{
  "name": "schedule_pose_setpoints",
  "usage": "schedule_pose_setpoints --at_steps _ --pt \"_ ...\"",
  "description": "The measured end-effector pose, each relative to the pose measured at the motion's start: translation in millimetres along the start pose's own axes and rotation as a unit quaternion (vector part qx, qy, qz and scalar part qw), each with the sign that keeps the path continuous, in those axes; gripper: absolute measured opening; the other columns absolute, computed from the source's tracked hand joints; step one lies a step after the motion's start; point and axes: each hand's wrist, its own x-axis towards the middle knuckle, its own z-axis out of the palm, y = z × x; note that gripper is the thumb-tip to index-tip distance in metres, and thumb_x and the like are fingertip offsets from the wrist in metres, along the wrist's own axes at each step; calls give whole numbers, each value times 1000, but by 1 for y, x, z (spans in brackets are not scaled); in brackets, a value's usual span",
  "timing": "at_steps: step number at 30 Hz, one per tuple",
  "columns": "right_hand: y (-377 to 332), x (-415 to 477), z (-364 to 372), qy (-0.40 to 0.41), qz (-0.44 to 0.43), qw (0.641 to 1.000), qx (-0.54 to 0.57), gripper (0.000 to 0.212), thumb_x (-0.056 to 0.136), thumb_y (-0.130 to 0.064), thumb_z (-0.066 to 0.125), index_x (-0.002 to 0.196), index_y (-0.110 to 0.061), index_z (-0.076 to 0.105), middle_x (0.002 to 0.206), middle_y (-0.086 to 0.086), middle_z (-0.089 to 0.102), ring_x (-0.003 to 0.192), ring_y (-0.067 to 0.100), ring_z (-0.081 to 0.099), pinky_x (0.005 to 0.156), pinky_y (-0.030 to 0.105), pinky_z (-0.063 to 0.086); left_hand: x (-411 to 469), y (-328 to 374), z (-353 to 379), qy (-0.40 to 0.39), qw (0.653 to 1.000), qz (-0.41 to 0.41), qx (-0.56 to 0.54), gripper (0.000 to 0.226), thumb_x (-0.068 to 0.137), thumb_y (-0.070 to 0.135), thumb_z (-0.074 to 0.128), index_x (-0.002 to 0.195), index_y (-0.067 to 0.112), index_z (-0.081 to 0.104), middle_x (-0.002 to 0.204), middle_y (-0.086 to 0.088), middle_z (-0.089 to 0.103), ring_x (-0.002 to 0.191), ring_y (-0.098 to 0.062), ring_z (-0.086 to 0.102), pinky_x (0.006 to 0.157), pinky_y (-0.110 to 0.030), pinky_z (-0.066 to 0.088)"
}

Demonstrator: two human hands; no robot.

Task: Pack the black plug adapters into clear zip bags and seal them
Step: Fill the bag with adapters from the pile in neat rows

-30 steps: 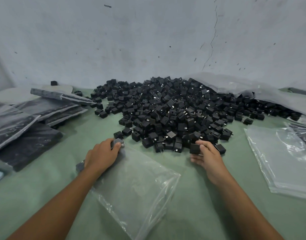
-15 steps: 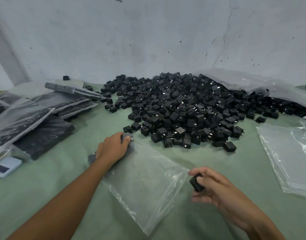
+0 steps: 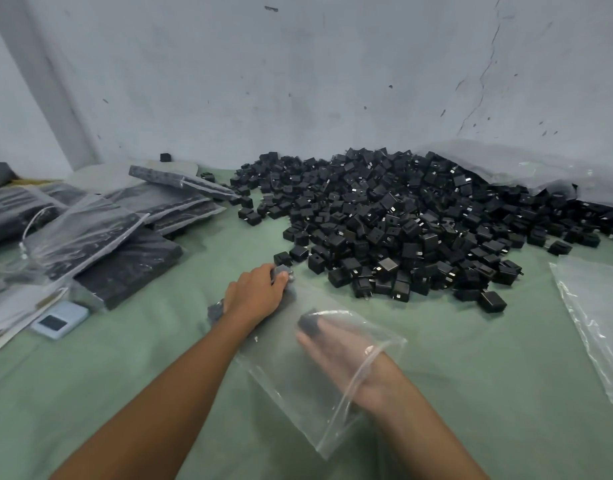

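A big heap of black plug adapters (image 3: pixel 395 223) lies on the green table (image 3: pixel 471 358) against the wall. A clear zip bag (image 3: pixel 298 386) lies flat in front of it. My left hand (image 3: pixel 255 294) presses on the bag's far corner, over adapters inside the bag that show at its fingertips and by its wrist. My right hand (image 3: pixel 346 355) is inside the bag through its open mouth, fingers closed on one black adapter (image 3: pixel 308 325), seen blurred through the plastic.
Filled bags of adapters (image 3: pixel 100 233) are stacked at the left, with a small pale device (image 3: pixel 59 320) in front of them. Empty clear bags (image 3: pixel 596 306) lie at the right. A large plastic sheet (image 3: pixel 527 171) covers the heap's back right.
My right hand picked an adapter from the heap's front edge, drew it toward me and pushed it into the bag's mouth. My left hand stayed on the bag's corner.
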Motion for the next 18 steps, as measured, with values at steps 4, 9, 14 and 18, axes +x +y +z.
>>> schedule_pose_setpoints --at_steps 4,9,14,18 --pt "9 41 17 59 -68 978 -190 18 94 4 58 100 -9 70 97 10 72 82 18 72 75 27 59 0 0 2 4 1000 2 4 48 101 54 33 137 28 53 134 0 62 120 -27 56 98 -44 42" --pt "16 54 20 138 -220 804 -535 25 94 -7 53 112 -17 67 107 4 69 97 24 64 76 22 48 2 -2 3 7 1000 4 -1 49 101 56 33 135 28 54 131 1 64 117 -25 57 96 -44 44" --pt "29 46 12 189 -316 700 -612 36 99 -25 55 133 -15 52 118 4 62 107 23 58 82 26 37 1 -3 4 11 1000 6 1 46 102 55 34 132 28 55 131 1 64 117 -26 57 96 -44 41" --pt "29 51 12 207 -307 700 -611 35 98 -29 55 130 -15 54 117 5 62 106 24 58 82 28 39 1 -3 4 12 1000 9 -4 48 102 55 33 135 27 54 131 1 64 118 -25 57 98 -44 42"
